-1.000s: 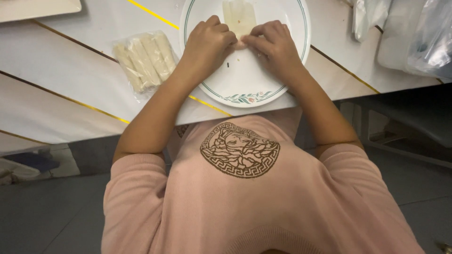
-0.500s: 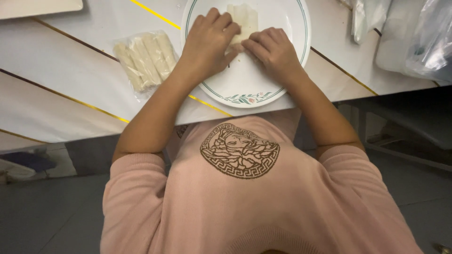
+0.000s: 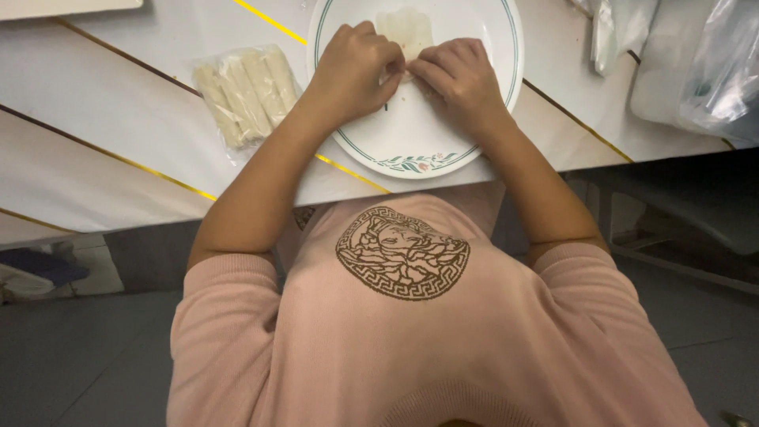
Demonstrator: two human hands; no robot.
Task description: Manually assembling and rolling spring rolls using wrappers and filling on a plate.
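A white plate [image 3: 419, 138] with a green rim and a small flower print sits at the table's near edge. On it lies a thin pale wrapper sheet [image 3: 407, 28]. My left hand [image 3: 352, 67] and my right hand [image 3: 458, 75] meet over the sheet's near end, fingers curled on it, fingertips touching. What lies under the fingers is hidden.
A clear bag of several pale rolled sticks [image 3: 245, 91] lies left of the plate. Crumpled clear plastic bags [image 3: 711, 71] sit at the far right. The white table [image 3: 134, 134] has gold stripes; its edge runs just below the plate. Grey floor lies below.
Both hands have moved up the plate and closer together along the sheet, covering more of its near end.
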